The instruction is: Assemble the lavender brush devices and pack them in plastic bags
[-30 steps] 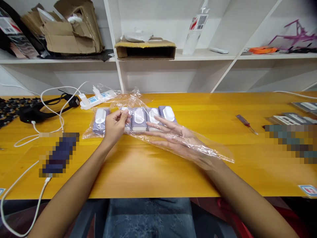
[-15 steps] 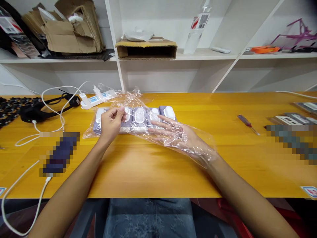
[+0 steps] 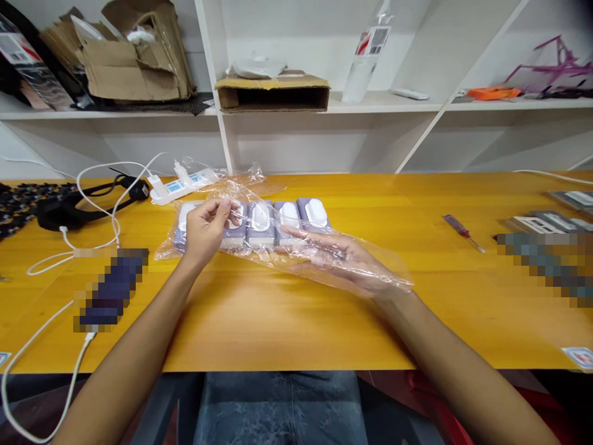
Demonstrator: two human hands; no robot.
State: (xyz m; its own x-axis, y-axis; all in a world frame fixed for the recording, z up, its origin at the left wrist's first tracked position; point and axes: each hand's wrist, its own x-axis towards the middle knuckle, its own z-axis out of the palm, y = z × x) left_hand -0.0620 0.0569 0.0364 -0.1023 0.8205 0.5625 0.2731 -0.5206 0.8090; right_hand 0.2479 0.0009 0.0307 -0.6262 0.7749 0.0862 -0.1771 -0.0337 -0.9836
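My left hand (image 3: pixel 206 232) pinches a fold of transparent plastic film (image 3: pixel 259 262) between thumb and fingers, just above the row of packs. The row (image 3: pixel 290 219) has several lilac packs, each with a white oval piece on top, lying side by side on the table. The film covers the packs and runs to the right. My right hand (image 3: pixel 336 259) lies flat under the film with its fingers apart, the fingertips close to the packs. A hand hides part of the leftmost packs.
A white power strip (image 3: pixel 180 185) and white cables lie behind the packs on the yellow wooden table (image 3: pixel 287 321). A black adapter (image 3: pixel 69 213) is at left, a pixelated object (image 3: pixel 111 290) near it, and a screwdriver (image 3: pixel 463 232) at right. Shelves stand behind.
My left hand has shifted slightly left with the film. My right hand has drawn back toward the packs' front edge, and the film's right end has pulled in and lies flatter.
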